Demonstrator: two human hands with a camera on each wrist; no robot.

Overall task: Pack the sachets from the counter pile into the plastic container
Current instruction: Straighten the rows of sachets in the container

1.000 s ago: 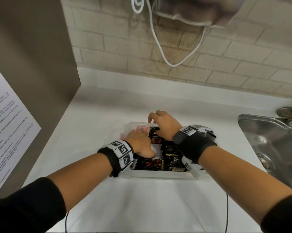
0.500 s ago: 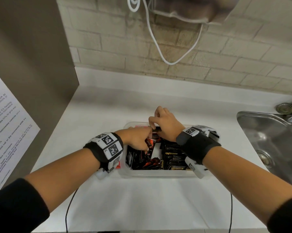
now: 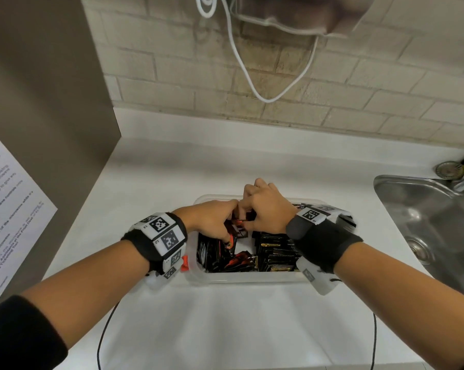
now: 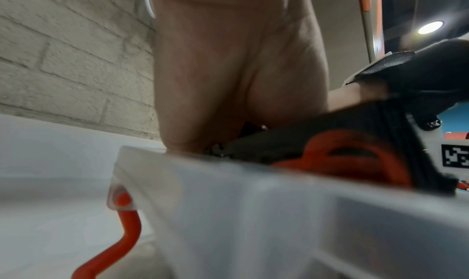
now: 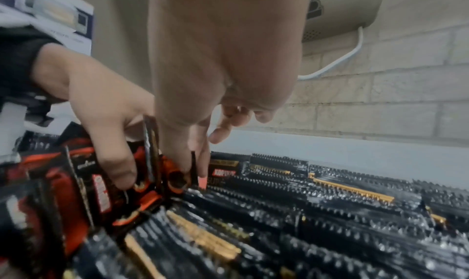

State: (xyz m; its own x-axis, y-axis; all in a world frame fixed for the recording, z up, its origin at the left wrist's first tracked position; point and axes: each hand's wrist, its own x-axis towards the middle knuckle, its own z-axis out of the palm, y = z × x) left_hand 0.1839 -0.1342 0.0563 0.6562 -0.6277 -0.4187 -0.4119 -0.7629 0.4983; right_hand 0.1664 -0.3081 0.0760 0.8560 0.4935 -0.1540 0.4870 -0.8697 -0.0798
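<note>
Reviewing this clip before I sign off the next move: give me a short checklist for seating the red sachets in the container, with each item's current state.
1. Plastic container flat on the counter: ok.
2. Left hand grips red sachets: ok.
3. Right hand pinches the same bunch: ok.
4. Black-and-gold sachets rowed on the right side: ok.
5. Red sachets seated upright: not ok, some tilted.
6. Any counter pile left: cannot tell.

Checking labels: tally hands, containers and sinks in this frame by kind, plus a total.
Bare hands, both gripping red-and-black sachets: 2 (left hand, right hand)
Clear plastic container: 1
Stainless steel sink: 1
Total: 4
The sachets are packed too tightly to count.
</note>
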